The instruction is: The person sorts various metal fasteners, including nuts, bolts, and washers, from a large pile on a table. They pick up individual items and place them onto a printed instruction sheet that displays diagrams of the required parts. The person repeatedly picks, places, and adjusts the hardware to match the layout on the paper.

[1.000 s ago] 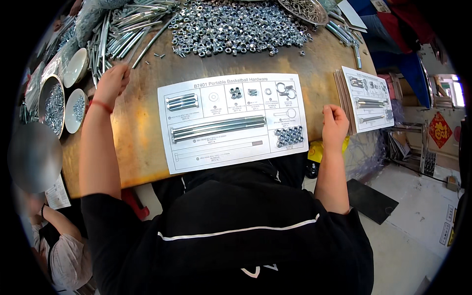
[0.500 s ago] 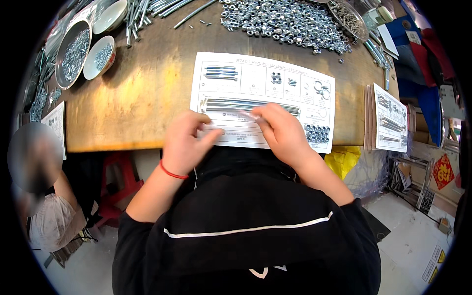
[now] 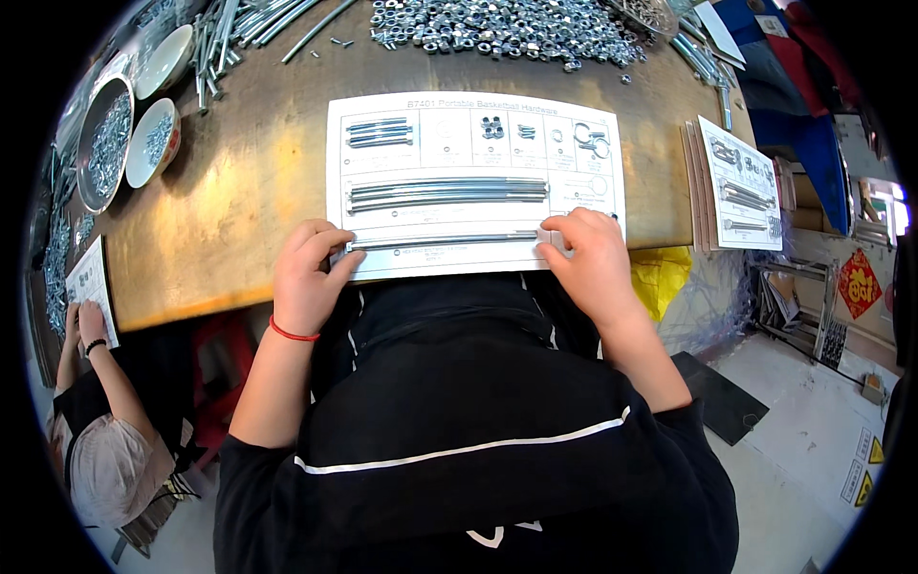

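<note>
A white printed card [image 3: 475, 212] lies before me at the table's front edge. In its lower row is a long thin metal bolt [image 3: 445, 240]. My left hand [image 3: 313, 263] pinches its left end between thumb and fingers, and my right hand [image 3: 591, 260] does the same at the right end. Above it rests a bundle of long bolts [image 3: 448, 193]. The card's top row carries shorter bolts [image 3: 380, 132], dark nuts [image 3: 491, 127], small screws [image 3: 526, 132] and ring-shaped clamps [image 3: 592, 140]. My right hand hides the card's lower right corner.
A heap of nuts [image 3: 507, 33] spreads across the back. Bowls of small screws [image 3: 105, 143] [image 3: 158, 143] and long rods [image 3: 229, 43] sit at the left. Filled cards [image 3: 738, 187] stand stacked at the right edge. Another person's hands [image 3: 86, 325] touch a card at far left.
My hands have moved apart to the two ends of the lower row, where the long bolt now shows. The view has shifted, so the card appears further left.
</note>
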Demonstrator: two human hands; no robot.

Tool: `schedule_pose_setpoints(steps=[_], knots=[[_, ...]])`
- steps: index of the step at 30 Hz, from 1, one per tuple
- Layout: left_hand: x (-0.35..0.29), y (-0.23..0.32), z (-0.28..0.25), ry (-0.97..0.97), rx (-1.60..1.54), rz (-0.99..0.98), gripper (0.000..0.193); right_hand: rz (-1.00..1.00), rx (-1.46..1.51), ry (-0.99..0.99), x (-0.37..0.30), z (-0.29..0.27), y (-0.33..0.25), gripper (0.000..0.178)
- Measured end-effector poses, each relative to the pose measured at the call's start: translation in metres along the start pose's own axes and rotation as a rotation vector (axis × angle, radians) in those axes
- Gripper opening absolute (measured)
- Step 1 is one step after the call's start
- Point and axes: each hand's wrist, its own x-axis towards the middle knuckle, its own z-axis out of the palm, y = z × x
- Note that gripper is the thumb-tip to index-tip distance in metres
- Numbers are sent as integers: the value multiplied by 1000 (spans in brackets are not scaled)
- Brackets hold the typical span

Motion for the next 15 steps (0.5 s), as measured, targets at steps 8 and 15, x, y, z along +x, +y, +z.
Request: schedule_pose_setpoints(steps=[8, 15], knots=[[5, 3, 0, 34, 105, 92, 27, -44, -4, 61, -3, 17, 9, 8], [-10, -32, -12, 228, -130, -147, 26, -65, 112, -18, 56, -33, 58, 24]])
